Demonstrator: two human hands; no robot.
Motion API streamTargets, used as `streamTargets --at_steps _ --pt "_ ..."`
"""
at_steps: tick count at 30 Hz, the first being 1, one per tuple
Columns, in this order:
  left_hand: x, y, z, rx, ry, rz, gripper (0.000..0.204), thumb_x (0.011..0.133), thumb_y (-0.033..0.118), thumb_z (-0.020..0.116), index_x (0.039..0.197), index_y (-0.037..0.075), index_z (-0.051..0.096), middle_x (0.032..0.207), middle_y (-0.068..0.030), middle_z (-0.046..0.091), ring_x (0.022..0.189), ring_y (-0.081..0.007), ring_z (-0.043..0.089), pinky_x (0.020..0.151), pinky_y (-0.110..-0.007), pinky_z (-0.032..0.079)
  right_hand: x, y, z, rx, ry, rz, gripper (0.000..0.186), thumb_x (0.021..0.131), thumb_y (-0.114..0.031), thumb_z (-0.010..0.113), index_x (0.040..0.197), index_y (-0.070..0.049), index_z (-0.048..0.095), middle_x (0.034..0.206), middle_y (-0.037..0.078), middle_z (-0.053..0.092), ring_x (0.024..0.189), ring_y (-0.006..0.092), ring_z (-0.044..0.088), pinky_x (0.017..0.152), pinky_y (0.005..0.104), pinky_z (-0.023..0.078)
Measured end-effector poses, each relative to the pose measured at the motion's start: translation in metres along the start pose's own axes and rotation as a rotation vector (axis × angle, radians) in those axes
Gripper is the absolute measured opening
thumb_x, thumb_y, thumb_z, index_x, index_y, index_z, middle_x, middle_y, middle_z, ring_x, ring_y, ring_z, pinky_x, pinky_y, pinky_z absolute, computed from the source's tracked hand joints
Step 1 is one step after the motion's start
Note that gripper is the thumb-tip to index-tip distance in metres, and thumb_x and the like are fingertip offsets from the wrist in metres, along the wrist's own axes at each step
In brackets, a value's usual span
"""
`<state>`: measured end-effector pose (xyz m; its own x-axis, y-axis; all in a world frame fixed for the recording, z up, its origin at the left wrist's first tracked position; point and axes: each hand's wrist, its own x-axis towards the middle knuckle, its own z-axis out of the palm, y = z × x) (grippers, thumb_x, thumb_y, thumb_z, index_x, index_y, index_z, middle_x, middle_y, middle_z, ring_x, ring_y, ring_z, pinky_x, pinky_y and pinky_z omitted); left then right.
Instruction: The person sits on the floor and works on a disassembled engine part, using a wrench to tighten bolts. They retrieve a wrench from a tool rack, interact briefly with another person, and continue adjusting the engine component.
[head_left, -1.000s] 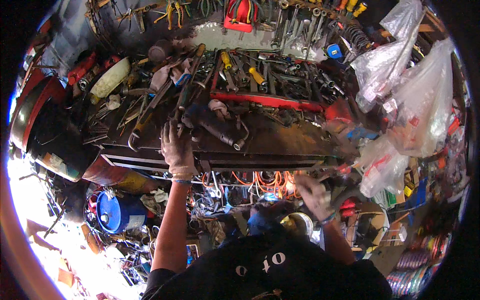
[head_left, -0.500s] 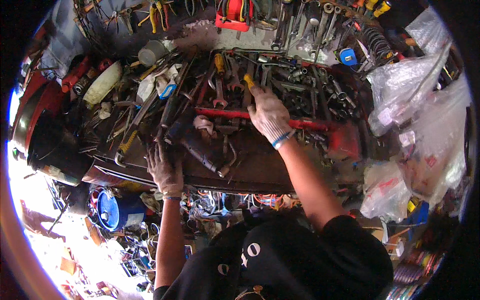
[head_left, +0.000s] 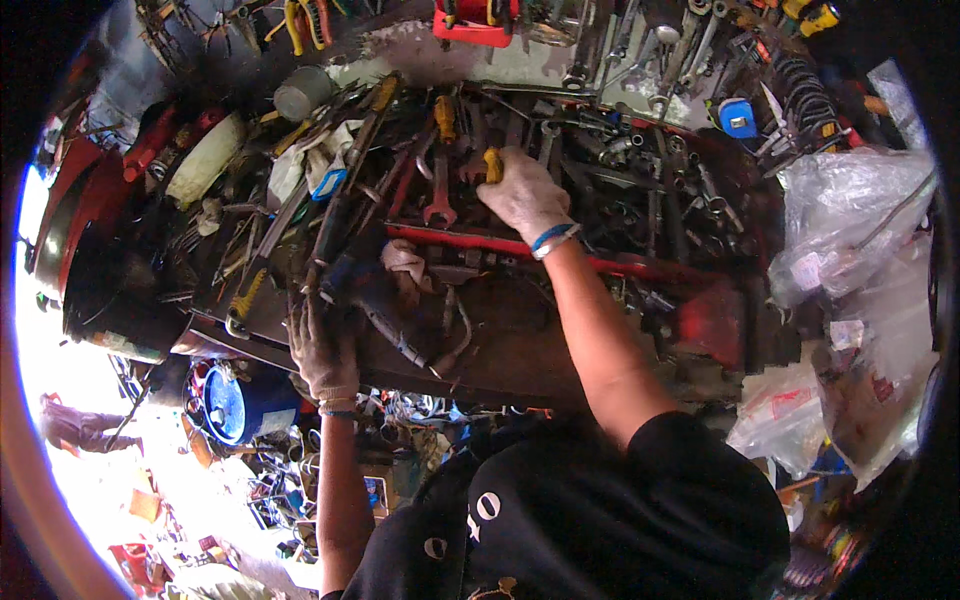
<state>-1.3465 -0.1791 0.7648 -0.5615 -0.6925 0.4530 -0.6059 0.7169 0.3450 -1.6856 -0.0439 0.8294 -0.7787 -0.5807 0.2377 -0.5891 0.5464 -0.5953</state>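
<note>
My gloved right hand [head_left: 525,195] is closed around the yellow handle of a screwdriver [head_left: 492,165], over a red-edged tool tray [head_left: 450,238]. The screwdriver's shaft cannot be made out. Left of it in the tray lie a reddish open-end wrench [head_left: 439,205] and another yellow-handled screwdriver [head_left: 444,118]. My gloved left hand [head_left: 325,355] lies with its fingers stretched out on the near edge of the dark workbench [head_left: 510,345]. Beside its fingertips is a dark blue tool with a metal barrel [head_left: 390,335], and a crumpled rag [head_left: 405,262] sits just beyond that.
Sockets and wrenches [head_left: 690,190] crowd the tray's right side. Long metal tools [head_left: 340,205] and a blue-and-white packet [head_left: 328,183] lie at left. Plastic bags [head_left: 850,220] hang at right. A blue drum [head_left: 235,405] stands below left. Pliers [head_left: 305,25] hang at the back.
My right hand has drawn slightly left and its fingers have closed round the screwdriver's handle. The view has shifted a little; my left hand stays at the bench edge.
</note>
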Motion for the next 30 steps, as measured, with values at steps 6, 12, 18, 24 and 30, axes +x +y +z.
streamTargets --at_steps 6,12,18,24,30 --pt "-0.002 0.0 -0.002 0.002 0.042 0.031 0.076 0.086 0.036 0.069 0.152 0.008 0.042 0.148 -0.0211 0.05 0.14 -0.0401 0.043 0.121 -0.051 0.026 -0.011 0.006 -0.017 1.146 -0.196 0.265 0.039 0.09 -0.029 0.072 0.119 -0.003 0.069 0.097 0.005 0.072 0.082 0.0172 0.067 0.07 0.0297 0.054" --pt "-0.005 -0.001 -0.007 0.059 -0.018 0.04 0.075 0.09 0.04 0.065 0.15 0.001 0.043 0.153 -0.0196 0.046 0.145 -0.0397 0.036 0.123 -0.052 0.022 -0.053 -0.002 -0.041 1.291 -0.077 0.227 0.041 0.091 -0.019 0.074 0.127 -0.002 0.064 0.109 0.006 0.07 0.089 0.0153 0.067 0.069 0.0291 0.055" --pt "-0.004 0.001 -0.004 0.022 0.029 0.0 0.087 0.084 0.045 0.07 0.156 0.01 0.037 0.151 -0.0189 0.048 0.142 -0.0374 0.04 0.122 -0.052 0.024 -0.077 -0.023 -0.109 1.145 0.09 0.031 0.029 0.095 -0.013 0.068 0.122 -0.003 0.067 0.118 0.008 0.071 0.092 0.0151 0.067 0.07 0.0297 0.058" --pt "-0.004 0.0 -0.004 0.024 0.006 -0.003 0.084 0.083 0.037 0.072 0.155 0.01 0.038 0.152 -0.0183 0.046 0.143 -0.0392 0.037 0.123 -0.052 0.022 -0.114 -0.038 -0.206 1.468 0.159 -0.095 0.042 0.101 -0.039 0.061 0.125 -0.004 0.061 0.128 0.014 0.066 0.102 0.0195 0.067 0.076 0.0312 0.058" --pt "-0.005 -0.001 -0.006 -0.002 0.007 0.005 0.083 0.081 0.032 0.072 0.153 0.007 0.04 0.153 -0.0198 0.045 0.145 -0.0376 0.035 0.124 -0.051 0.02 -0.123 -0.05 -0.292 1.176 0.555 -0.466 0.048 0.096 -0.017 0.068 0.137 0.002 0.054 0.135 0.015 0.059 0.129 0.0241 0.053 0.111 0.0419 0.041"
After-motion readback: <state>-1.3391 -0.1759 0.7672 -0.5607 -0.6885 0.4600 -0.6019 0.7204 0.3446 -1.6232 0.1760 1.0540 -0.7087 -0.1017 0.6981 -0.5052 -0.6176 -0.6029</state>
